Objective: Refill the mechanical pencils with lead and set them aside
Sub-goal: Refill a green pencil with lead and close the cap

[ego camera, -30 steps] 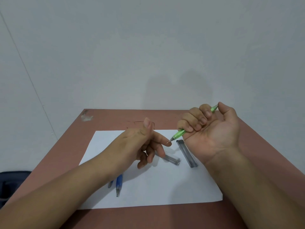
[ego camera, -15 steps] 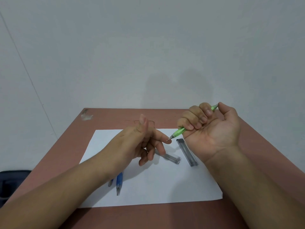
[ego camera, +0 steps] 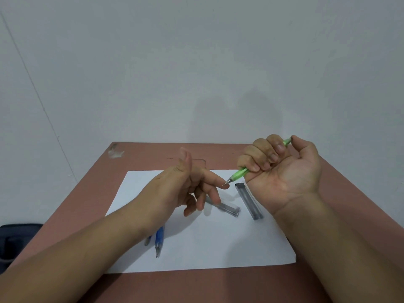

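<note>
My right hand [ego camera: 284, 171] grips a green mechanical pencil [ego camera: 239, 174] in a fist, thumb on its back end, metal tip pointing down-left. My left hand [ego camera: 185, 184] hovers above the paper with the thumb up and the index fingertip touching the pencil tip; its other fingers hang loosely curled and hold nothing. Two clear lead cases lie on the white paper [ego camera: 207, 248]: one [ego camera: 227, 208] partly under my left fingers, another [ego camera: 249, 201] by my right wrist. A blue mechanical pencil [ego camera: 159, 239] lies partly under my left forearm, with a grey one [ego camera: 147, 240] beside it.
The paper lies on a reddish-brown table [ego camera: 218, 287] set against a white wall. A patch of clear tape [ego camera: 115, 152] is stuck at the far left corner. A dark bag [ego camera: 15, 241] sits below the table's left edge.
Both hands drifted slightly away from me with the green pencil. My left thumb straightened upward. The index fingertip stays at the pencil tip.
</note>
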{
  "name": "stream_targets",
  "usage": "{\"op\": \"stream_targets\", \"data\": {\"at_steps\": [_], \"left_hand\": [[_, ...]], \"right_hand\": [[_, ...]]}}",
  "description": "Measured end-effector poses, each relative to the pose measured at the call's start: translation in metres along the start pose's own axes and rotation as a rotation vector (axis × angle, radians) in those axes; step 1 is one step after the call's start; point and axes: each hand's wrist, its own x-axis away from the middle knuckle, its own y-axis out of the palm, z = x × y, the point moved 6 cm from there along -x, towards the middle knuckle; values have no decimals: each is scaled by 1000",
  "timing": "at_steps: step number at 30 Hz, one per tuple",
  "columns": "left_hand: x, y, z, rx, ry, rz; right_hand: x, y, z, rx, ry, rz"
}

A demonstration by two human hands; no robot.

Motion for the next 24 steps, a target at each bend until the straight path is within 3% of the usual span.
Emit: {"op": "stream_targets", "data": {"at_steps": [13, 19, 24], "left_hand": [[1, -1, -2, -6, -4, -18], [6, -2, 3, -129, 10, 3], [6, -2, 4, -165, 10, 95]], "right_hand": [[1, 1, 0, 17, -1, -7], [1, 2, 1, 29, 1, -23], [1, 1, 2, 3, 2, -10]]}}
